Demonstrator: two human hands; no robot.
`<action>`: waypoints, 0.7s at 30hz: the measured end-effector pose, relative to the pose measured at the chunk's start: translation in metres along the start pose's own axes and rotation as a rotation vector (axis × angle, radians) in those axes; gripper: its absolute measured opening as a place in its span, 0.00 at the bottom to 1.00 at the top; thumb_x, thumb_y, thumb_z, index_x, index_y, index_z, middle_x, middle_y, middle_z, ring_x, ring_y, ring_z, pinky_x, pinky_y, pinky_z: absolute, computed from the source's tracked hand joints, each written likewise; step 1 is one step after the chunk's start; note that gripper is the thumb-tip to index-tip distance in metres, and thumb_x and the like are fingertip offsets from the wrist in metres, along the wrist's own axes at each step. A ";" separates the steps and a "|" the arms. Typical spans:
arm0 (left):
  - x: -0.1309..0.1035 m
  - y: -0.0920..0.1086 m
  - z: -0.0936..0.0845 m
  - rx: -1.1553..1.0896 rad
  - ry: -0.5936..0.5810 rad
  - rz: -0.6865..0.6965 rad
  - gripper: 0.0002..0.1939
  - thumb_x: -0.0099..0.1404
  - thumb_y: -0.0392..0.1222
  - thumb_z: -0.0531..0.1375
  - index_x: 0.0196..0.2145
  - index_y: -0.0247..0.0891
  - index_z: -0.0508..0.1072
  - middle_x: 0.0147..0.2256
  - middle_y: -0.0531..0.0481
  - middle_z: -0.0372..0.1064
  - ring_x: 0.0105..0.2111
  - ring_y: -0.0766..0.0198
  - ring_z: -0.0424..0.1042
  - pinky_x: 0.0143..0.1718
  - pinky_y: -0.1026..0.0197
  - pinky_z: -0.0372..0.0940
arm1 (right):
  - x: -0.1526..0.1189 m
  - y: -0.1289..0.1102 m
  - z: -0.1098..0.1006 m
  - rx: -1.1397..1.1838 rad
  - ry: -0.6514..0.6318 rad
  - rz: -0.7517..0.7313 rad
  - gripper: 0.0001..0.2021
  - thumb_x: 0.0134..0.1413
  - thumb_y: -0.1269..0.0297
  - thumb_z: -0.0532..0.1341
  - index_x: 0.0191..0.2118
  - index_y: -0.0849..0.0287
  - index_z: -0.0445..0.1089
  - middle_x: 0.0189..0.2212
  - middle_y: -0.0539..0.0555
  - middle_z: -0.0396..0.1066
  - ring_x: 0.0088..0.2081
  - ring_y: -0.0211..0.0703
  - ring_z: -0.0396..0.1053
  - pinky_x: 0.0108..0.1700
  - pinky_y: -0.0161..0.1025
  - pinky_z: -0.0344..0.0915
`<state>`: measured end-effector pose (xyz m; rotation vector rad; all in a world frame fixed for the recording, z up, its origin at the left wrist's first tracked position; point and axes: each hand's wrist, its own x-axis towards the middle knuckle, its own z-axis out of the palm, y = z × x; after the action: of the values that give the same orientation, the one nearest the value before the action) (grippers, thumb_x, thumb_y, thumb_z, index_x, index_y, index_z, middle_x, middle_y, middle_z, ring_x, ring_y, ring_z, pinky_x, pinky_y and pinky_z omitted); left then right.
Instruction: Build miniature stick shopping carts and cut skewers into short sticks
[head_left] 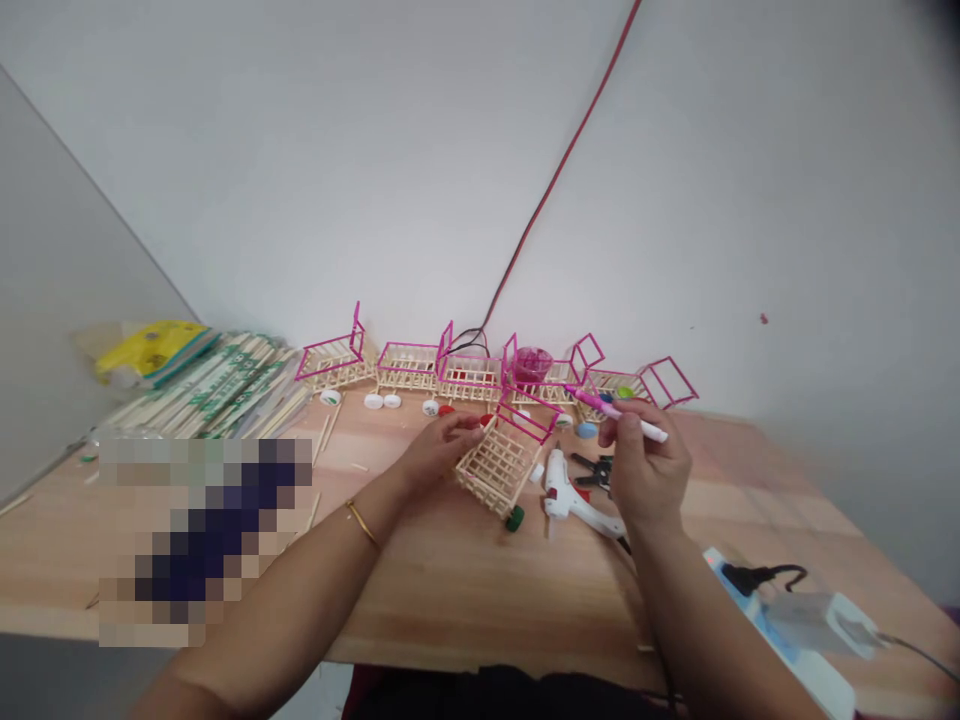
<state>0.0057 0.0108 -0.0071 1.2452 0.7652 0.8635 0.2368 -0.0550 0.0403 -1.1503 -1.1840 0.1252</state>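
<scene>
A small cart of thin wooden sticks (499, 462), with a pink-coloured handle frame and a green bottle cap wheel (514, 518), is tilted above the table. My left hand (439, 447) is closed on its left side, thumb and fingers at the upper corner. In my right hand (649, 460) is a pink marker (600, 402) with a white barrel, its coloured end pointing left toward the cart's pink frame. A gap shows between the marker and the cart. Behind them stands a row of similar stick carts (409, 367) with pink upper edges.
A white glue gun (559, 490) and black pliers (596, 470) lie right of the cart. Packs of wooden sticks (225, 385) and a yellow bag (150, 350) fill the back left. A power strip (780, 640) with plugs sits at the right front. A blurred-out patch covers the left.
</scene>
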 end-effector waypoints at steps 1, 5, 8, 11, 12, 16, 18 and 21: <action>0.000 0.000 -0.001 -0.004 -0.019 -0.008 0.26 0.53 0.54 0.66 0.43 0.33 0.71 0.40 0.44 0.72 0.39 0.59 0.72 0.41 0.58 0.65 | -0.001 0.001 0.000 0.014 -0.002 0.010 0.11 0.59 0.56 0.58 0.39 0.58 0.71 0.23 0.47 0.66 0.24 0.35 0.65 0.28 0.34 0.62; 0.001 -0.004 -0.002 -0.006 -0.069 -0.006 0.27 0.54 0.54 0.66 0.47 0.35 0.70 0.45 0.42 0.70 0.42 0.56 0.72 0.42 0.57 0.66 | -0.006 0.004 -0.001 0.018 -0.032 0.013 0.11 0.60 0.57 0.57 0.43 0.58 0.70 0.26 0.49 0.69 0.25 0.36 0.67 0.30 0.36 0.65; 0.000 -0.005 -0.002 0.020 -0.122 0.013 0.29 0.56 0.54 0.64 0.52 0.37 0.68 0.50 0.40 0.68 0.47 0.52 0.70 0.44 0.55 0.66 | -0.011 0.003 -0.005 -0.023 -0.053 -0.039 0.11 0.60 0.59 0.57 0.44 0.58 0.71 0.28 0.50 0.70 0.26 0.37 0.68 0.31 0.38 0.67; -0.003 -0.002 0.001 0.048 -0.215 0.068 0.30 0.57 0.53 0.64 0.55 0.38 0.67 0.56 0.40 0.64 0.52 0.50 0.67 0.49 0.54 0.64 | -0.016 0.001 -0.008 -0.053 -0.047 -0.092 0.10 0.60 0.62 0.58 0.45 0.57 0.72 0.30 0.51 0.71 0.26 0.37 0.70 0.32 0.38 0.67; -0.005 0.000 0.002 0.047 -0.252 0.077 0.30 0.58 0.52 0.63 0.55 0.39 0.67 0.56 0.41 0.63 0.52 0.50 0.67 0.49 0.54 0.64 | -0.017 0.001 -0.009 -0.054 -0.041 -0.101 0.10 0.59 0.62 0.59 0.45 0.57 0.72 0.30 0.51 0.72 0.26 0.37 0.70 0.32 0.37 0.67; -0.008 0.002 0.003 0.011 -0.340 0.033 0.28 0.58 0.52 0.64 0.53 0.38 0.68 0.50 0.42 0.69 0.47 0.52 0.71 0.47 0.55 0.65 | -0.019 0.001 -0.012 -0.043 -0.028 -0.129 0.10 0.59 0.63 0.59 0.45 0.57 0.72 0.31 0.52 0.72 0.27 0.38 0.70 0.32 0.38 0.68; -0.008 0.000 0.002 -0.015 -0.347 -0.004 0.25 0.57 0.51 0.65 0.50 0.37 0.70 0.46 0.43 0.71 0.45 0.53 0.71 0.45 0.56 0.65 | -0.020 0.000 -0.012 -0.043 -0.027 -0.130 0.11 0.59 0.63 0.58 0.45 0.57 0.72 0.32 0.53 0.73 0.27 0.39 0.70 0.32 0.39 0.69; -0.008 -0.004 0.002 -0.117 -0.329 -0.053 0.22 0.55 0.48 0.67 0.45 0.36 0.72 0.43 0.44 0.71 0.42 0.57 0.72 0.43 0.58 0.65 | -0.020 -0.004 -0.013 -0.060 -0.038 -0.126 0.12 0.60 0.63 0.58 0.47 0.56 0.71 0.33 0.54 0.73 0.28 0.40 0.71 0.32 0.41 0.69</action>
<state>0.0042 0.0026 -0.0109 1.2181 0.4754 0.6296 0.2363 -0.0774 0.0308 -1.1262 -1.2980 0.0163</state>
